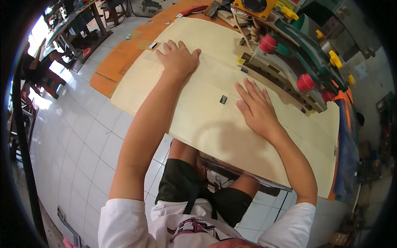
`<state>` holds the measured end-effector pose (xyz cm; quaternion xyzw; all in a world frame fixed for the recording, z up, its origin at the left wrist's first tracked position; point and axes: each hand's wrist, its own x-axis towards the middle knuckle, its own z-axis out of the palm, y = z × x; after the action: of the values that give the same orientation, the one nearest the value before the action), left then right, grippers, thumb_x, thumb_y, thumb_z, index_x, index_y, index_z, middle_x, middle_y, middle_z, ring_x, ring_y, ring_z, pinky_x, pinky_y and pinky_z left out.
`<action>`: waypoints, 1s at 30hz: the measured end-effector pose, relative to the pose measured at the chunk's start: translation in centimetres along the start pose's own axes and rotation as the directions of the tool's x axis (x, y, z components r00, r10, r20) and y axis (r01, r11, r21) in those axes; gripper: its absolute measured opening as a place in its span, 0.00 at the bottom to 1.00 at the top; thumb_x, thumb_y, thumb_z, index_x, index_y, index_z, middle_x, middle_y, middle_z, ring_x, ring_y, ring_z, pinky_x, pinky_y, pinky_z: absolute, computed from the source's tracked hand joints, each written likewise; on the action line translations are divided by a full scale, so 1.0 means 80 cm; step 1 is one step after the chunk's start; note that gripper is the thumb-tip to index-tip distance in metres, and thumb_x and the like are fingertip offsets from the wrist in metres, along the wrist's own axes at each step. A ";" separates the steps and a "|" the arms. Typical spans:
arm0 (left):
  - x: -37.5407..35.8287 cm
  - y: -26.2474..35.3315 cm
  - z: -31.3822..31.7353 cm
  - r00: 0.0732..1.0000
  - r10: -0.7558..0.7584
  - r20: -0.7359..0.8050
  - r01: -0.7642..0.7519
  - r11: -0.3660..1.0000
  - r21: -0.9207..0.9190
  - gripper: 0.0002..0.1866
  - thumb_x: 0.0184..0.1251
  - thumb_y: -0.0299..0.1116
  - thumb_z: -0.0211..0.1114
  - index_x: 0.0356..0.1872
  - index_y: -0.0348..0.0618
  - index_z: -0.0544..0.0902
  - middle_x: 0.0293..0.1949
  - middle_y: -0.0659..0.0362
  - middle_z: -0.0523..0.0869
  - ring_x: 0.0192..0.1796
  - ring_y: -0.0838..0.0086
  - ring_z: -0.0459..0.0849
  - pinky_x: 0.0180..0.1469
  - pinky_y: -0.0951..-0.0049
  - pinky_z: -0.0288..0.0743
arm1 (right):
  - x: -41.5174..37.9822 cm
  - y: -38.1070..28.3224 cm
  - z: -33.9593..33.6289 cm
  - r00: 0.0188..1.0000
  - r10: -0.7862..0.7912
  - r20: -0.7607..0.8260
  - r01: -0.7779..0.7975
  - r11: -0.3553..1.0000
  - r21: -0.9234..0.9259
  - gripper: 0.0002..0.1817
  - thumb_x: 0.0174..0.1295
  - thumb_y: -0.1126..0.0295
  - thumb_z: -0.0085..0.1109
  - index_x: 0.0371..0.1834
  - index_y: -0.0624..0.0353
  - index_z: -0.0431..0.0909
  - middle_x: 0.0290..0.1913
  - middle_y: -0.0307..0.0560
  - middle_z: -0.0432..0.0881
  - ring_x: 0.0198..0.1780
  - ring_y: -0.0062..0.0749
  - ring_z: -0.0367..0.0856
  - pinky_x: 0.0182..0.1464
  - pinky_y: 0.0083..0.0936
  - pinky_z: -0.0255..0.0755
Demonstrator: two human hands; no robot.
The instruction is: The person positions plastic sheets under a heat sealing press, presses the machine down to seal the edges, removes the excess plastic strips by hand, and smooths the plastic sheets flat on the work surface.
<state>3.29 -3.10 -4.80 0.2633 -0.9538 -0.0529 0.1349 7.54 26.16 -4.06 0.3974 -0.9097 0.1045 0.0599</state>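
Observation:
A large cream-coloured sheet (198, 120) covers most of the table in front of me. My left hand (178, 58) lies flat on its far left part, fingers spread, with a small black-and-white piece (153, 45) just beyond the fingertips. On the right, my right hand (258, 107) rests on the sheet, fingers stretched out and the thumb apart. Between the hands, nearer the right one, lies a small dark rectangular piece (223, 99). Another small dark piece (244, 70) sits close to the machine's edge. Neither hand holds anything.
A green machine (310, 53) with red rollers and yellow knobs stands at the right of the sheet. Behind are an orange-yellow device (254, 8) and a red-handled tool (192, 10). The orange tabletop (107, 80) shows at left. Someone sits at the far left (41, 62).

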 end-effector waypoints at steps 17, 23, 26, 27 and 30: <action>0.003 -0.005 0.005 0.997 -0.052 0.052 0.057 0.993 -0.105 0.47 0.68 0.66 0.45 0.78 0.38 0.58 0.79 0.38 0.51 0.83 0.50 0.43 0.76 0.33 0.30 | -0.003 -0.002 -0.001 0.999 -0.003 -0.046 0.004 1.000 0.019 0.28 0.76 0.53 0.44 0.76 0.49 0.65 0.78 0.58 0.60 0.79 0.53 0.56 0.78 0.52 0.44; 0.004 -0.005 0.006 0.997 -0.063 0.054 0.065 0.997 -0.042 0.47 0.69 0.69 0.44 0.78 0.41 0.59 0.80 0.40 0.51 0.83 0.51 0.43 0.76 0.35 0.33 | -0.014 -0.001 -0.001 0.996 0.053 -0.065 -0.053 0.999 -0.001 0.29 0.75 0.51 0.45 0.76 0.48 0.65 0.78 0.58 0.60 0.79 0.52 0.56 0.78 0.53 0.45; 0.005 -0.004 0.006 0.996 -0.063 0.058 0.065 0.997 -0.030 0.47 0.69 0.69 0.44 0.78 0.43 0.60 0.80 0.41 0.51 0.83 0.52 0.44 0.76 0.35 0.34 | -0.039 0.013 -0.009 0.993 0.106 -0.056 -0.108 0.994 -0.033 0.29 0.75 0.51 0.44 0.77 0.48 0.64 0.78 0.58 0.59 0.79 0.52 0.55 0.78 0.52 0.46; 0.006 -0.005 0.007 0.996 -0.074 0.058 0.076 0.997 -0.025 0.46 0.68 0.70 0.44 0.78 0.44 0.60 0.80 0.41 0.52 0.83 0.51 0.44 0.76 0.35 0.34 | -0.050 0.019 -0.013 0.991 0.125 -0.044 -0.127 0.990 -0.056 0.30 0.75 0.50 0.44 0.77 0.48 0.63 0.79 0.58 0.58 0.80 0.52 0.54 0.78 0.52 0.46; 0.009 -0.006 0.011 0.995 -0.070 0.065 0.072 0.997 -0.019 0.46 0.68 0.70 0.44 0.78 0.46 0.60 0.80 0.41 0.52 0.83 0.50 0.45 0.76 0.33 0.34 | -0.095 0.043 -0.031 0.976 0.218 -0.014 -0.218 0.974 -0.067 0.31 0.76 0.50 0.44 0.78 0.47 0.61 0.80 0.59 0.55 0.80 0.53 0.52 0.77 0.58 0.45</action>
<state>2.67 -3.90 -5.54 0.2937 -0.9471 -0.0762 0.1048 10.27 34.42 -3.63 0.2925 -0.9507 0.0806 0.0647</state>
